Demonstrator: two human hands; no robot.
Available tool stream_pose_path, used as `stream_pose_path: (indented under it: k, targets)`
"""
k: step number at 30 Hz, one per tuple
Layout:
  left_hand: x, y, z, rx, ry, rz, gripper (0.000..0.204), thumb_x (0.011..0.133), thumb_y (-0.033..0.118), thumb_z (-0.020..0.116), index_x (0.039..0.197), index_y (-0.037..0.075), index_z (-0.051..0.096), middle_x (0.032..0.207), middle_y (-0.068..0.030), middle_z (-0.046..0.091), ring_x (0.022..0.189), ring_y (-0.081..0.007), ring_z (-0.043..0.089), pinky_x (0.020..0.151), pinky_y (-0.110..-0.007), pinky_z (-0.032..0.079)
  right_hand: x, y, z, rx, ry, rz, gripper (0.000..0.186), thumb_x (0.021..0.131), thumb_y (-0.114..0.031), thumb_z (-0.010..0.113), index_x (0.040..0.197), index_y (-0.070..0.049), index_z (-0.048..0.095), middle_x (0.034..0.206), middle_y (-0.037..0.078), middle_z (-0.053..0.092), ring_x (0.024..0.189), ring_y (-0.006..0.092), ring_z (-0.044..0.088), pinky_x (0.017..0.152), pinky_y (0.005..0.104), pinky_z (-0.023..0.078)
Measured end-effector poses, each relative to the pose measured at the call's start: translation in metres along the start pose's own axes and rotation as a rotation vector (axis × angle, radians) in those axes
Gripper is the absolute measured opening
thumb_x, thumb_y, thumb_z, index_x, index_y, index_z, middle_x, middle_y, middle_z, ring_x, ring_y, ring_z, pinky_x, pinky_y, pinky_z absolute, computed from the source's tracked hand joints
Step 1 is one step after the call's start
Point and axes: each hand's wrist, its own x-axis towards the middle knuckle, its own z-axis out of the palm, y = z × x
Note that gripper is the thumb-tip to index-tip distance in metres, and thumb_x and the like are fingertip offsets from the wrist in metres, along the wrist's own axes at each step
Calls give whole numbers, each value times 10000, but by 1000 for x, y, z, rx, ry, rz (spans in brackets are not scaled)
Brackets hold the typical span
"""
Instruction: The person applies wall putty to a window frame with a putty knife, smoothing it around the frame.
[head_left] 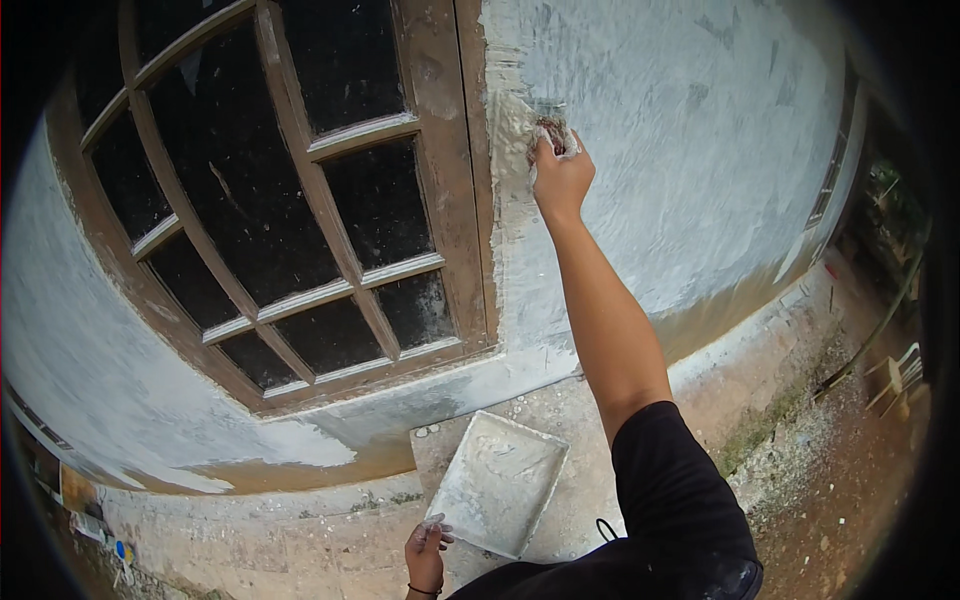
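Container: one shallow rectangular tray (pixel 543 500), pale, with low raised sides, low in the view in front of the person's body. Contents: a thin, uneven coat of whitish paste over the floor of the tray, with greyer patches among the white; depth of the layer cannot be read. A flat, worn slab (pixel 590 490) shows behind and around the tray; whether the two touch cannot be told.

Left hand (pixel 426 557): at the near left corner of the tray, fingers partly bent and their tips smeared white. Whether they pinch the rim or only rest against it cannot be told. A dark band (pixel 423 591) circles the wrist.

Right hand (pixel 564 183): raised, arm extended, fingers closed around a paste-smeared tool (pixel 551 136). The tool's exact form is hard to make out; it is at the wall (pixel 700 160), just right of the window frame (pixel 465 230).

Wall strip beside the frame: cream-coloured paste (pixel 512 135), streaked and ridged, next to the tool. Wall to the right: pale bluish white, with grey patches. Frame: brown wood, dusty, holding dark panes (pixel 380 195).
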Motion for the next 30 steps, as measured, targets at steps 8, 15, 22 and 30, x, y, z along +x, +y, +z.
stream_pose_path:
  k: [8, 15, 22, 30]
  targets:
    - [6, 5, 42, -88, 31, -37, 211, 870, 134, 473, 990, -11, 568, 814, -64, 613, 676, -124, 567, 593, -227, 412, 35, 27, -38, 13, 3, -52, 145, 751, -95, 574, 835, 21, 596, 701, 99, 619, 634, 175, 567, 609, 294, 434]
    - [11, 8, 38, -46, 42, -12, 190, 869, 141, 482, 963, 2, 572, 797, -56, 606, 673, -126, 566, 593, -232, 409, 52, 14, -43, -11, 45, -93, 163, 741, -90, 575, 834, 43, 585, 733, 151, 620, 640, 217, 585, 601, 301, 440]
    - [8, 4, 25, -111, 73, -22, 150, 874, 159, 490, 860, 28, 561, 795, -52, 607, 664, -132, 566, 590, -238, 405, 29, -4, -2, -423, 186, -303, 313, 698, -102, 607, 965, 55, 563, 830, 223, 565, 784, 392, 552, 696, 431, 449]
    - [9, -1, -2, -132, 73, -12, 153, 873, 163, 486, 841, 36, 566, 801, -54, 612, 654, -134, 567, 584, -243, 406, 6, -38, 43, -416, 145, -268, 296, 694, -97, 605, 954, 37, 562, 823, 232, 558, 789, 392, 539, 697, 443, 433]
